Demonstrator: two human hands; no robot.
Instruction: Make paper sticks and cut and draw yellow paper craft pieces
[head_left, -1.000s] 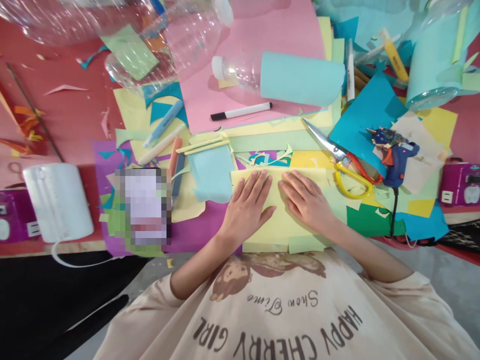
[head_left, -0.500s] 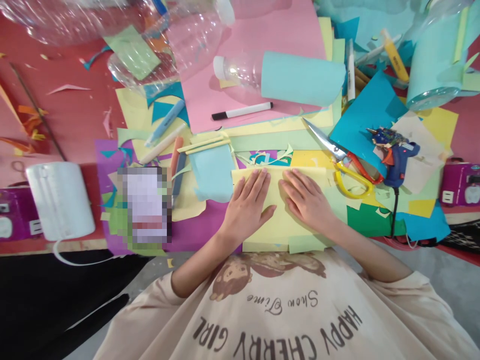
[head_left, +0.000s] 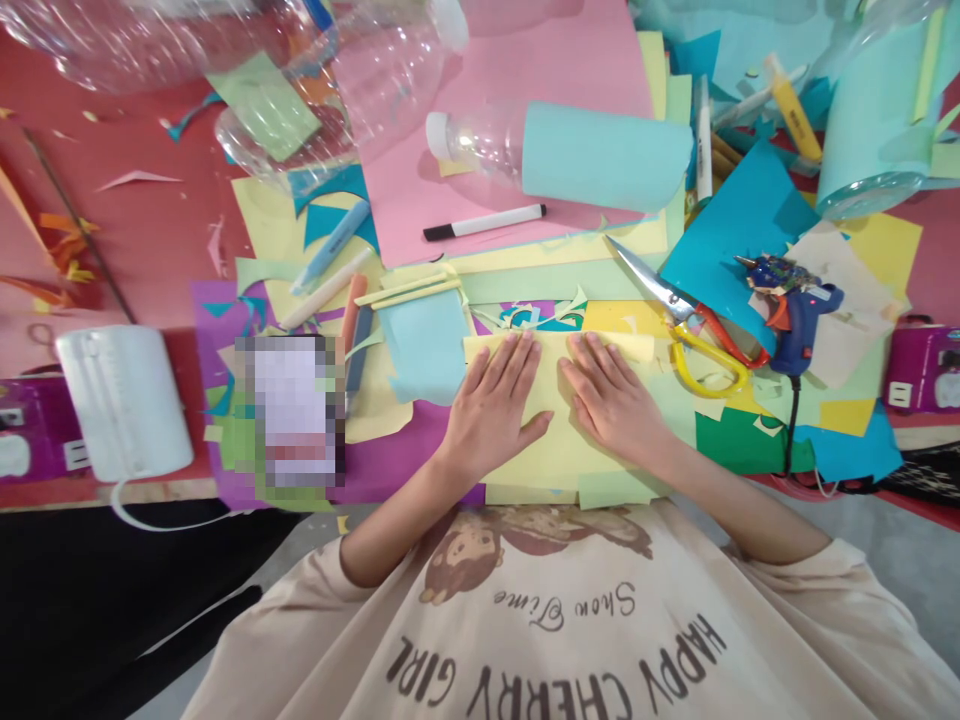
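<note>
My left hand (head_left: 495,405) and my right hand (head_left: 611,400) both lie flat, fingers stretched out, on a pale yellow sheet of paper (head_left: 551,455) at the near edge of the table. The fingertips of both hands reach the sheet's folded far edge. Neither hand holds anything. Just right of my right hand lie scissors (head_left: 694,320) with red and yellow handles. A light blue paper piece (head_left: 424,345) lies left of my left hand.
A blue glue gun (head_left: 795,310) with its cord is at the right. A black-capped marker (head_left: 484,222) lies on pink paper (head_left: 517,110). A plastic bottle wrapped in light blue paper (head_left: 592,155), clear bottles (head_left: 360,80), a white roll (head_left: 124,400) and paper scraps crowd the table.
</note>
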